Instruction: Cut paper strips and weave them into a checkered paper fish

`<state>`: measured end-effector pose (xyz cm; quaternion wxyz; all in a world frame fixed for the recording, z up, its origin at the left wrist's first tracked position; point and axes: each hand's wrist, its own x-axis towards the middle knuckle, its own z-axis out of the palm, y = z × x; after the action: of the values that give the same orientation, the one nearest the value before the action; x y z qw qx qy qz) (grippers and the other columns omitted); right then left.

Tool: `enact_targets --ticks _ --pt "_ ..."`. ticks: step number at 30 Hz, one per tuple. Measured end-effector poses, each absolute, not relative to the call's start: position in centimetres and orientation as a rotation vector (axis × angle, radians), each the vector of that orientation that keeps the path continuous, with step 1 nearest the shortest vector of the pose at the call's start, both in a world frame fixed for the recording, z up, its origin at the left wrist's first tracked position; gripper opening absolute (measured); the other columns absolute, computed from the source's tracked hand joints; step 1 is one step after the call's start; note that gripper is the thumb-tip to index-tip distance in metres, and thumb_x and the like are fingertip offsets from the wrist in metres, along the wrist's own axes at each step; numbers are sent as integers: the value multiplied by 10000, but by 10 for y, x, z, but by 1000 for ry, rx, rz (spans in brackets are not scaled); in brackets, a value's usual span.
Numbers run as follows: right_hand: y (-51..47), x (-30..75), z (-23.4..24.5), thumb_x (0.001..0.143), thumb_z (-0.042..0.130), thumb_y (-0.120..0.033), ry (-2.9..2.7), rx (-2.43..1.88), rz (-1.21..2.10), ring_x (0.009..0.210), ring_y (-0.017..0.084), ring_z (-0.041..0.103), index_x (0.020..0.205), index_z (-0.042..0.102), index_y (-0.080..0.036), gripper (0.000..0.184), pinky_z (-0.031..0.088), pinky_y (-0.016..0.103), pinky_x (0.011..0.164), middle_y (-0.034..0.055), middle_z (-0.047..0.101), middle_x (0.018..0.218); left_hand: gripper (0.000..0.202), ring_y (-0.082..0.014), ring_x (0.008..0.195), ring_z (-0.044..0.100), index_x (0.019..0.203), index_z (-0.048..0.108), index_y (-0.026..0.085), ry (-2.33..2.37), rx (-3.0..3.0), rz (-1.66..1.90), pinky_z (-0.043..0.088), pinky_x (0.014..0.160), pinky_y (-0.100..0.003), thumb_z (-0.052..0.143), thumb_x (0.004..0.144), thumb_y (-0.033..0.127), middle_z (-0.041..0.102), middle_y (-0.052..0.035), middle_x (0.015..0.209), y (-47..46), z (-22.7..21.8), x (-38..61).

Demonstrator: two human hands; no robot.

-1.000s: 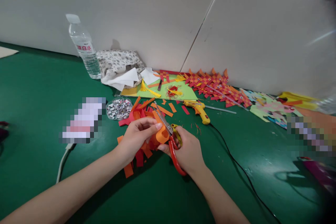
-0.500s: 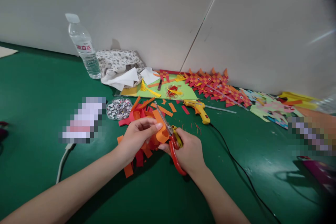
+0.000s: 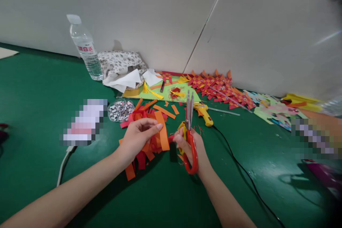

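Note:
My left hand [image 3: 137,137] pinches an orange paper strip [image 3: 162,131] between thumb and fingers, the strip hanging at a slant. Beneath and behind that hand lies a pile of red and orange paper strips [image 3: 141,160] on the green table. My right hand [image 3: 196,146] grips scissors [image 3: 191,142] with a red and a yellow handle, the blades pointing up and slightly parted. The scissors are apart from the strip, to its right. Close behind the blades is a yellow glue gun [image 3: 204,114].
A tub of googly eyes [image 3: 120,110] and a phone [image 3: 85,123] with a cable lie at left. Behind stand a water bottle [image 3: 87,51] and a patterned tissue pouch [image 3: 121,64]. Woven paper fish [image 3: 213,83] lie along the partition [image 3: 149,17]. The glue gun's black cord [image 3: 243,167] runs toward the front right.
The scissors have moved right, away from the orange strip, and turned upright. The strip, curled before, now hangs straighter in my left hand, which has barely moved.

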<state>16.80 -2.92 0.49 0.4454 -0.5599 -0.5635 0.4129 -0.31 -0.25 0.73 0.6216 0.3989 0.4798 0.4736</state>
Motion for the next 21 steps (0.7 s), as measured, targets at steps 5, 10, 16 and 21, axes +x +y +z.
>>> enact_targets --ticks 5,10,16,21 --pt "-29 159 4 504 840 -336 -1158 -1237 1332 658 128 567 670 422 -218 466 484 280 647 -27 578 710 249 -37 416 441 701 644 157 1091 943 1056 352 392 -158 785 617 345 593 38 581 -7 8 1" --pt "-29 158 1 500 845 -277 -1139 -1264 1341 573 100 521 657 435 -219 443 448 249 574 -60 550 632 223 -39 420 456 699 651 159 1085 950 1044 384 411 -163 784 615 316 595 43 583 -7 9 1" --pt "-29 160 5 505 840 -327 -1160 -1293 1270 576 115 545 655 425 -222 453 466 266 574 -44 585 644 294 -59 490 517 795 637 161 1037 860 960 414 463 -171 786 611 336 606 39 622 -9 11 3" --pt "-29 160 7 488 849 -286 -1130 -1282 1277 586 117 565 657 427 -220 460 478 269 593 -48 594 646 244 -63 492 517 678 619 152 1025 942 877 396 462 -177 784 609 317 605 29 609 -7 4 4"
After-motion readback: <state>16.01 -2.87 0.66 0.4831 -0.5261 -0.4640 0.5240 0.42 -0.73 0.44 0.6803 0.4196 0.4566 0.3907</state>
